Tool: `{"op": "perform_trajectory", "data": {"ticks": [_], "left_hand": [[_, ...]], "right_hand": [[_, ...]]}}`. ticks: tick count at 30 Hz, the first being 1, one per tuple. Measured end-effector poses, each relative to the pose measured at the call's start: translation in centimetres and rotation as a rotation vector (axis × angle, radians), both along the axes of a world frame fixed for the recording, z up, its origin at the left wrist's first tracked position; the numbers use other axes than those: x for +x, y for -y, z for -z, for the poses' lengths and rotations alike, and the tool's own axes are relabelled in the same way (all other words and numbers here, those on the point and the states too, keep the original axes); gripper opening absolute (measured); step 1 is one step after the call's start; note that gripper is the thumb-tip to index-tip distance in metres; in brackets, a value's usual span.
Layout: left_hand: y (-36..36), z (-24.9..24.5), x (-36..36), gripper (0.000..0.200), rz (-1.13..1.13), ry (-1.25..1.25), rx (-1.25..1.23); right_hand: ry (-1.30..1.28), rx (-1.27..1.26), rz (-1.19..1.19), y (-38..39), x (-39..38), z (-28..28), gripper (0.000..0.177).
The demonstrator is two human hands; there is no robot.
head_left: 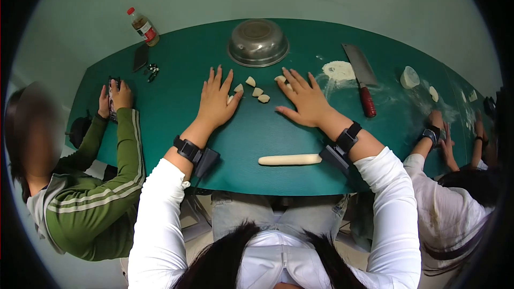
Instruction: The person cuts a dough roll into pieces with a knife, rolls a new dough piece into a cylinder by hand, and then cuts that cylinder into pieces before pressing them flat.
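My left hand [216, 96] lies flat on the green table with its fingers stretched out, touching or partly covering a dough piece [230, 99] by the thumb. My right hand [306, 100] is spread flat too, its fingertips over a dough piece [280, 78] at the edge of the group. Between the hands lie several small cut dough pieces [257, 92]. A long dough roll [289, 159] rests nearer to me, its right end beside the black device strapped to my right forearm. Neither hand grips anything.
An upturned metal bowl [258, 42] stands at the back. A cleaver [360, 67] with a red handle lies beside a flour pile [338, 70]. At right is a plastic cup [409, 77]; a bottle [143, 28] stands far left. People sit on both sides; the left one holds a phone [113, 98].
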State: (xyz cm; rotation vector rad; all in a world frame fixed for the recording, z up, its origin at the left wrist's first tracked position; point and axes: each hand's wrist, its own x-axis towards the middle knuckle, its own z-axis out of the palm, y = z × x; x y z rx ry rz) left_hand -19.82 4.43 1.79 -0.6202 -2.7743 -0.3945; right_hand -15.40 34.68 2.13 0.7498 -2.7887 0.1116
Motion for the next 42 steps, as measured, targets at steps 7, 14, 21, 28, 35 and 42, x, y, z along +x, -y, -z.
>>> {"op": "perform_trajectory", "data": {"ticks": [7, 14, 21, 28, 35, 42], "left_hand": [[-1.4, 0.1, 4.4, 0.094, -0.116, 0.186, -0.037], [-4.4, 1.0, 2.5, 0.085, 0.147, 0.049, -0.015], [-2.8, 0.0, 0.1, 0.090, -0.003, 0.001, -0.078], [-0.8, -0.8, 2.2, 0.092, -0.214, 0.017, -0.187], [-1.6, -1.6, 3.7, 0.086, 0.436, -0.062, -0.070], [-4.9, -0.2, 2.8, 0.086, 0.198, -0.075, -0.206]], "right_hand": [[0.187, -0.101, 0.180, 0.5, 0.2, 0.2, 0.087], [0.182, -0.038, -0.079, 0.2, 2.3, -1.0, 0.084], [0.102, 0.052, 0.057, -1.7, 2.4, -0.2, 0.085], [0.066, 0.118, 0.080, -2.4, 1.4, 0.1, 0.081], [0.053, 0.086, -0.087, -2.5, 1.3, -2.0, 0.081], [0.033, 0.036, 0.097, -3.7, 7.0, -4.3, 0.083]]}}
